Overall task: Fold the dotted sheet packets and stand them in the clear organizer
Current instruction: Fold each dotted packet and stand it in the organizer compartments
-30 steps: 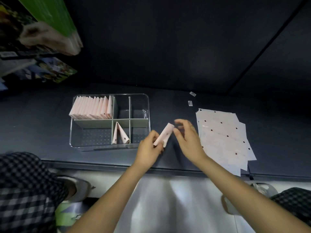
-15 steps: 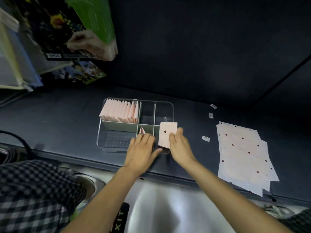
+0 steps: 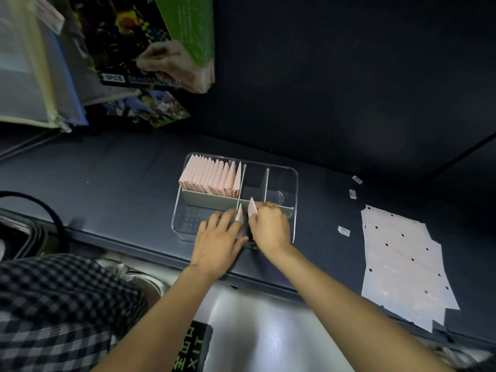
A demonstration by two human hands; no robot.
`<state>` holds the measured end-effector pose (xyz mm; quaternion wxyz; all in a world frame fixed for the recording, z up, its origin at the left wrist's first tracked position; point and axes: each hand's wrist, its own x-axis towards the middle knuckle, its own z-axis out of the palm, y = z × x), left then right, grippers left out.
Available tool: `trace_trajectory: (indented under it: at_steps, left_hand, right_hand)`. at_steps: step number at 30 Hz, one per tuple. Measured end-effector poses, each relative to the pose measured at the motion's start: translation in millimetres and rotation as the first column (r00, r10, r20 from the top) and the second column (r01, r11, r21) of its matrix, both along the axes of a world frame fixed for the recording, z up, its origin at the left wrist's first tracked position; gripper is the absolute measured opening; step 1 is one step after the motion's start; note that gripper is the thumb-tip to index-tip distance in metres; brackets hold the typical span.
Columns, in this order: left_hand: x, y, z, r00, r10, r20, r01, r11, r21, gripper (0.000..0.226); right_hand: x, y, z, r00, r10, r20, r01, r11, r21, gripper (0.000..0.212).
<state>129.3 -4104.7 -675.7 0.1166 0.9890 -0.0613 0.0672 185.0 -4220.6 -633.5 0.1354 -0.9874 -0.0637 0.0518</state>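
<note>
Pink folded packet (image 3: 252, 208): light, limp, pinched by right hand (image 3: 271, 228) over clear organizer (image 3: 295, 183); left hand (image 3: 218, 238) flat, steadying neighbour packet (image 3: 239, 216). Best held near fold.

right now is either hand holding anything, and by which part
The right hand grips a folded packet by its lower part inside the clear organizer. The left hand touches a standing packet.
</note>
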Motion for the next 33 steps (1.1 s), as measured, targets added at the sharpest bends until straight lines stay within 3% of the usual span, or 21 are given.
trace_trajectory:
  at_steps: [3,6,11,13,15,17,18,20,22,24,29,33]
  left_hand:
    - [-4,1,-1,1.000,0.003,0.016,-0.001,0.990,-0.138,0.017]
    - [-3,0,1,0.998,0.037,0.046,-0.025,0.971,-0.239,0.023]
    - [-1,-9,0,0.998,-0.064,0.014,0.065,0.972,-0.225,0.041]
    - [-1,-10,-3,0.996,-0.078,-0.040,0.070,0.981,-0.180,0.042]
    - [-2,-10,-8,0.993,-0.055,-0.106,0.045,0.994,-0.101,0.045]
    - [-3,-10,-10,0.992,-0.019,-0.127,0.013,0.999,-0.045,0.046]
    - [-3,-11,-9,0.992,-0.007,-0.125,0.002,0.999,-0.037,0.045]
    - [-3,-16,-5,0.995,0.014,-0.099,-0.018,0.999,-0.039,0.042]
    - [-2,-24,1,0.999,0.022,-0.046,-0.023,0.999,-0.033,0.037]
    - [-1,-35,10,0.999,-0.008,0.033,0.009,0.999,-0.046,0.038]
    - [-7,-87,21,0.916,-0.362,0.170,0.373,0.927,-0.037,0.036]
    - [-32,-131,0,0.818,-0.575,0.008,0.575,0.817,-0.033,0.024]
  right_hand:
    - [-1,8,-9,0.996,-0.031,-0.078,0.035,0.999,0.041,0.022]
    - [-3,11,-14,0.980,-0.068,-0.185,0.109,0.969,0.222,0.029]
    - [0,1,-17,0.949,-0.083,-0.305,0.203,0.900,0.386,0.031]
    - [0,-5,-16,0.909,-0.040,-0.416,0.262,0.829,0.493,0.029]
    - [-4,-14,-15,0.856,0.008,-0.517,0.376,0.676,0.634,0.027]
    - [-11,-36,-13,0.878,-0.005,-0.478,0.389,0.589,0.708,0.030]
    - [-16,-53,-12,0.913,-0.028,-0.408,0.340,0.605,0.720,0.030]
    - [-28,-98,-15,0.973,-0.080,-0.215,0.204,0.730,0.652,0.028]
    - [-42,-156,-23,0.990,-0.120,-0.067,0.138,0.879,0.457,0.027]
    - [-59,-216,-33,0.986,-0.166,-0.002,0.163,0.961,0.225,0.033]
    - [-108,-314,-56,0.972,-0.210,-0.108,0.220,0.972,0.084,0.054]
    - [-124,-334,-72,0.979,-0.199,-0.048,0.204,0.969,0.142,0.040]
